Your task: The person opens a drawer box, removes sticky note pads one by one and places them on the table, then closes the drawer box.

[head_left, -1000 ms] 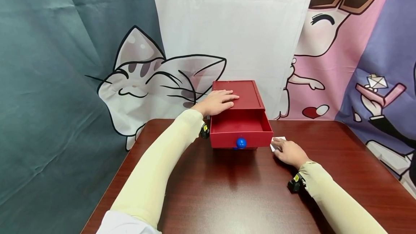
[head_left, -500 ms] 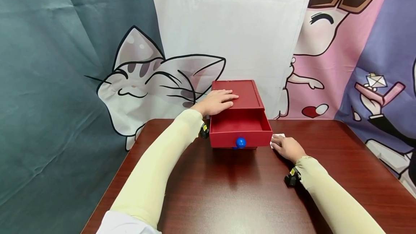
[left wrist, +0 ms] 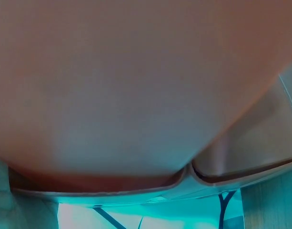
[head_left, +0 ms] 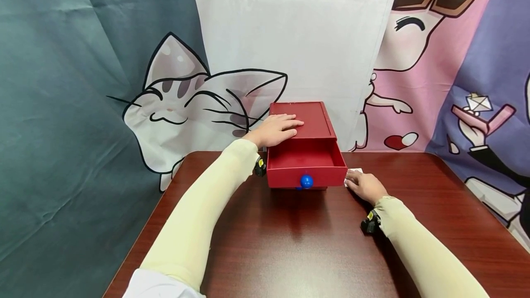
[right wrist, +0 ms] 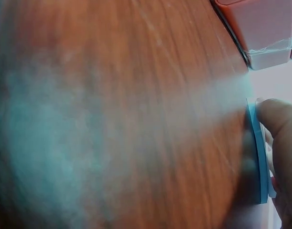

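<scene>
A red drawer box stands on the table, its upper drawer pulled out and a blue knob on the front. No object shows inside that drawer. My left hand rests on the left of the box top, fingers straight. To the right of the drawer, low over the table, my right hand holds a small flat white piece, mostly covered by the fingers. In the right wrist view its bluish edge faces the camera, with the thumb at one end. Its exact kind is unclear.
A brown wooden table carries the box near its far edge. Behind it hangs a printed cloth backdrop with cartoon figures. A second blue knob peeks out below the pulled-out drawer.
My right hand has slid slightly away from me and to the left, taking the white piece along. The left hand and the drawer box stay put.
</scene>
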`<state>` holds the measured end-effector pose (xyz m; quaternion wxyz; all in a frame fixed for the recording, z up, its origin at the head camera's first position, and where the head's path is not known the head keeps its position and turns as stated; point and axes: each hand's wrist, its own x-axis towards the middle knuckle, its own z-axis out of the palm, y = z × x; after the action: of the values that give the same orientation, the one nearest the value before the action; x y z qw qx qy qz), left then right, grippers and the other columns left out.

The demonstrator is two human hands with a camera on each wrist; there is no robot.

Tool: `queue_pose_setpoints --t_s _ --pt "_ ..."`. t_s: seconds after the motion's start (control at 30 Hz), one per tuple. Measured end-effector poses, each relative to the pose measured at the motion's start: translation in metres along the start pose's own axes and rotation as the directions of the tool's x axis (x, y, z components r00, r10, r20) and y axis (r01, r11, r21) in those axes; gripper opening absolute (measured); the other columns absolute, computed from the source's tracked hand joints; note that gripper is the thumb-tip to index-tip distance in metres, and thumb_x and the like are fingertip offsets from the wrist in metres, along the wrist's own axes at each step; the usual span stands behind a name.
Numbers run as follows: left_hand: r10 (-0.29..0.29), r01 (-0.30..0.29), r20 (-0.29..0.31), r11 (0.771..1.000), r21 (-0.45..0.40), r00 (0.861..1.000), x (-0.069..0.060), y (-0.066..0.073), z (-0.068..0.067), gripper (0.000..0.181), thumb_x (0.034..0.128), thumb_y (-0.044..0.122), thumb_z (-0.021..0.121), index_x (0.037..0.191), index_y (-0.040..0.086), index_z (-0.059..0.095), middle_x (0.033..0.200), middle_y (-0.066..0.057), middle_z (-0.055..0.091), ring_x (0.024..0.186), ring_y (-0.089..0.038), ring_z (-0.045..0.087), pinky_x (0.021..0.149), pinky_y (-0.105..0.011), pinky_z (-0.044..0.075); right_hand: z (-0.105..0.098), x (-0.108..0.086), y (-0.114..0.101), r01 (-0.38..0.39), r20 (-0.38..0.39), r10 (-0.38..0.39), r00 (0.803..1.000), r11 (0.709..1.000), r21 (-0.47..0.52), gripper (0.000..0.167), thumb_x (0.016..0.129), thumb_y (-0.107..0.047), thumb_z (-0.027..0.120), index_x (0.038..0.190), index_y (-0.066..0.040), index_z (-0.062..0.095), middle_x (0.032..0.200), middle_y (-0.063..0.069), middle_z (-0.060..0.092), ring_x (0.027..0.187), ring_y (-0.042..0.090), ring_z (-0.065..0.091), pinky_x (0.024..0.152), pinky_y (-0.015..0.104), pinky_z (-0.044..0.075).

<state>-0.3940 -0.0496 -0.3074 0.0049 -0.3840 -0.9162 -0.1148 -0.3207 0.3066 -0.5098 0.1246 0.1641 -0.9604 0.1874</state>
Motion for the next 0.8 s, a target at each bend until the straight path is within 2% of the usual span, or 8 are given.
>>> queue_pose_setpoints --t_s 0.27,0.63,0.8 --pt "-0.003 0.003 -0.001 1.000 -0.008 1.000 0.001 -0.001 0.001 0.051 0.1053 0.044 0.042 0.155 0.032 0.043 0.164 0.000 0.032 0.153 -0.021 0.021 0.125 -0.042 0.010 0.002 -0.001 -0.001 -0.006 -0.029 0.007 1.000 0.999 0.034 0.028 0.094 -0.017 0.068 0.121 -0.009 0.073 0.118 0.021 0.071 0.102 0.045 0.068 0.090 0.059 0.052" --pt "-0.008 0.008 -0.003 1.000 -0.017 1.000 0.000 -0.001 0.000 0.051 0.1055 0.044 0.042 0.155 0.032 0.044 0.164 0.000 0.032 0.153 -0.021 0.020 0.125 -0.042 0.009 0.011 -0.008 -0.002 0.018 -0.094 -0.012 0.996 0.998 0.063 0.033 0.097 -0.016 0.065 0.127 -0.003 0.070 0.136 0.025 0.061 0.125 0.048 0.056 0.104 0.062 0.042" --pt "-0.004 0.004 -0.003 1.000 -0.013 1.000 -0.001 -0.001 0.001 0.051 0.1057 0.044 0.042 0.155 0.032 0.043 0.164 0.000 0.032 0.154 -0.021 0.020 0.125 -0.042 0.009 0.014 -0.011 -0.002 -0.028 -0.129 0.040 0.991 0.995 0.097 0.042 0.099 -0.017 0.064 0.139 -0.006 0.060 0.136 0.027 0.059 0.125 0.049 0.054 0.102 0.065 0.041"
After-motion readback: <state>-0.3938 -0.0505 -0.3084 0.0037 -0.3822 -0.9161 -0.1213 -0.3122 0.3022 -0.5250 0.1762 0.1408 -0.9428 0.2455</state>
